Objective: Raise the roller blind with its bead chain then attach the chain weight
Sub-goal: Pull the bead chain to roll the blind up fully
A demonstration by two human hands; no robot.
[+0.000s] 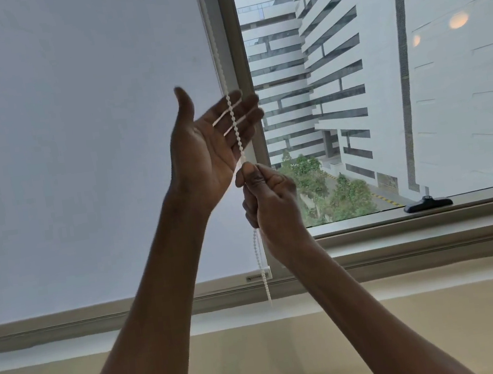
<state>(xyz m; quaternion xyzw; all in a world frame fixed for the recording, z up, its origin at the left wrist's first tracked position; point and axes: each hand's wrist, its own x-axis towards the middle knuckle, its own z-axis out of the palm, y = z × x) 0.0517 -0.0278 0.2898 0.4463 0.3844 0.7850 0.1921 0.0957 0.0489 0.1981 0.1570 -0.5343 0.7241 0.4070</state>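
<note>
A white roller blind (87, 151) covers the left window pane down to its bottom bar (238, 277) near the sill. A white bead chain (217, 55) hangs along the blind's right edge. My right hand (272, 199) is shut on the chain at mid height, thumb on top. The chain's loose part (262, 266) dangles below that fist. My left hand (211, 141) is open just above, palm facing me, fingers spread behind the chain without closing on it. No chain weight is in view.
A grey window frame post (236, 62) stands right of the chain. The right pane shows white buildings and trees outside. A black window handle (427, 203) lies on the lower frame. A beige sill and wall (380, 310) run below.
</note>
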